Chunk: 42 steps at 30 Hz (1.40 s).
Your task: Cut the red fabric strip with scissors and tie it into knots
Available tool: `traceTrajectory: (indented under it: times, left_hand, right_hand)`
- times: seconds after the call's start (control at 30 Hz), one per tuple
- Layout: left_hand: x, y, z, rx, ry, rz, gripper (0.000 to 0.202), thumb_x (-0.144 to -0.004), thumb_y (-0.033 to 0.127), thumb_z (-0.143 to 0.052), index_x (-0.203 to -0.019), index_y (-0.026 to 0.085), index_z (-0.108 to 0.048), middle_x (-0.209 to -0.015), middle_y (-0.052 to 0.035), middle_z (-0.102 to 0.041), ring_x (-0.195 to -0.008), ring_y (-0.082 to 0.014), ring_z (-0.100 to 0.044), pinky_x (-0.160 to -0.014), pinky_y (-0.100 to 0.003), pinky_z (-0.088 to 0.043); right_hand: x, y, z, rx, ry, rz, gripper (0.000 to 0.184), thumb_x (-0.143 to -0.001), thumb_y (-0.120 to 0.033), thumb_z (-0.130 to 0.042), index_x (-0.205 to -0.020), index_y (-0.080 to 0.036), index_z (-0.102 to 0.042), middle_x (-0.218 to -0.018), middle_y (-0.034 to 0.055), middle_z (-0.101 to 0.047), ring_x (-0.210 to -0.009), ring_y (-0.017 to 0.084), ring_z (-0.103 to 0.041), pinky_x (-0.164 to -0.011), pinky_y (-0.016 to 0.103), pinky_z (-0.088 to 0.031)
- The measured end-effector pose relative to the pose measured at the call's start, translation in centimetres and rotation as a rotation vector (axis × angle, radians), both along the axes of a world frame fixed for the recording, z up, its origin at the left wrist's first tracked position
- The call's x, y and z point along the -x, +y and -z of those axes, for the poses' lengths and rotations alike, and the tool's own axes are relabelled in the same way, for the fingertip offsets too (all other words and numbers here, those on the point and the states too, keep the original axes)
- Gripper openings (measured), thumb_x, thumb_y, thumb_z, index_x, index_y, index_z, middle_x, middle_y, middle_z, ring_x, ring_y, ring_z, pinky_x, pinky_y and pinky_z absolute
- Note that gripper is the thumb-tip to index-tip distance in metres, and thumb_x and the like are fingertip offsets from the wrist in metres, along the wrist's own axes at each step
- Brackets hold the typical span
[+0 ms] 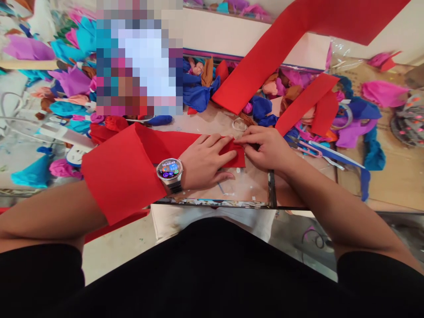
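Observation:
A long red strip of cloth-like material (122,176) lies across the table's front and loops over my left forearm. My left hand (207,162), with a smartwatch (169,170) on its wrist, lies flat on the strip's right end, fingers spread. At that end my right hand (270,148) has its thumb and forefinger pinched on the strip's upper edge. The exact pinch point is partly hidden by the fingers. Just right of my right hand are a pink-handled tool (311,150) and a blue ribbon (351,161).
Another wide red strip (265,57) slopes down from the upper right, with a shorter red piece (306,104) beside it. Colourful cloth bundles (197,95) crowd the back and left. A white power strip (68,134) lies left. A blurred-out patch covers the upper left middle.

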State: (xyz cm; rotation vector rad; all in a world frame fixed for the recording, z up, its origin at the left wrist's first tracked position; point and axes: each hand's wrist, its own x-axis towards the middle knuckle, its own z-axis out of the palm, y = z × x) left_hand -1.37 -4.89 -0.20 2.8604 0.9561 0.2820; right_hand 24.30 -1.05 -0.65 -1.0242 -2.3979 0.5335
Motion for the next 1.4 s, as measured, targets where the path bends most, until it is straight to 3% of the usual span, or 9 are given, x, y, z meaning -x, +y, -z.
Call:
traceTrajectory:
  times: [0.33,0.53,0.63,0.83,1.4]
  left_hand:
    - [0.04,0.05,-0.07,0.027,0.027,0.014,0.066,-0.103,0.066,-0.053,-0.147,0.017,-0.062,-0.168,-0.0234,-0.045,-0.144,-0.0433,-0.047,-0.115,-0.059,-0.041]
    - [0.15,-0.13,-0.19,0.037,0.034,0.006,0.074,-0.099,0.074,-0.055,-0.15,0.021,-0.061,-0.171,-0.0266,-0.039,-0.152,-0.0492,-0.04,-0.115,-0.067,-0.036]
    - [0.18,-0.2,-0.21,0.036,0.023,0.018,0.079,-0.098,0.076,-0.055,-0.154,0.021,-0.059,-0.174,-0.0263,-0.035,-0.157,-0.0509,-0.034,-0.118,-0.069,-0.033]
    - [0.2,-0.23,0.03,0.074,0.041,0.042,0.087,-0.098,0.075,-0.055,-0.166,0.022,-0.047,-0.174,-0.0247,-0.037,-0.156,-0.0497,-0.037,-0.12,-0.068,-0.033]
    - [0.5,-0.27,0.45,0.097,0.037,0.046,0.091,-0.095,0.08,-0.057,-0.168,0.029,-0.043,-0.177,-0.0213,-0.033,-0.162,-0.0516,-0.027,-0.125,-0.075,-0.022]
  right_hand:
    - [-0.65,0.43,-0.09,-0.031,-0.031,-0.085,0.041,-0.089,-0.011,-0.056,-0.112,-0.024,-0.088,-0.099,0.0063,-0.078,-0.086,0.02,-0.072,-0.077,0.033,-0.056]
    - [-0.98,0.67,-0.19,-0.017,-0.045,-0.106,0.041,-0.09,-0.012,-0.056,-0.115,-0.024,-0.087,-0.101,0.0066,-0.077,-0.087,0.02,-0.072,-0.077,0.033,-0.055]
    - [-1.08,0.71,-0.22,-0.013,-0.043,-0.107,0.04,-0.09,-0.011,-0.058,-0.115,-0.023,-0.087,-0.102,0.0074,-0.077,-0.086,0.021,-0.071,-0.078,0.034,-0.055]
    - [-1.05,0.68,-0.12,-0.025,-0.042,-0.111,0.04,-0.091,-0.013,-0.057,-0.115,-0.023,-0.087,-0.1,0.0076,-0.076,-0.086,0.021,-0.07,-0.077,0.034,-0.054]
    - [-0.98,0.7,-0.21,-0.011,-0.04,-0.106,0.039,-0.092,-0.013,-0.056,-0.113,-0.024,-0.087,-0.102,0.0067,-0.077,-0.085,0.02,-0.071,-0.076,0.033,-0.054]
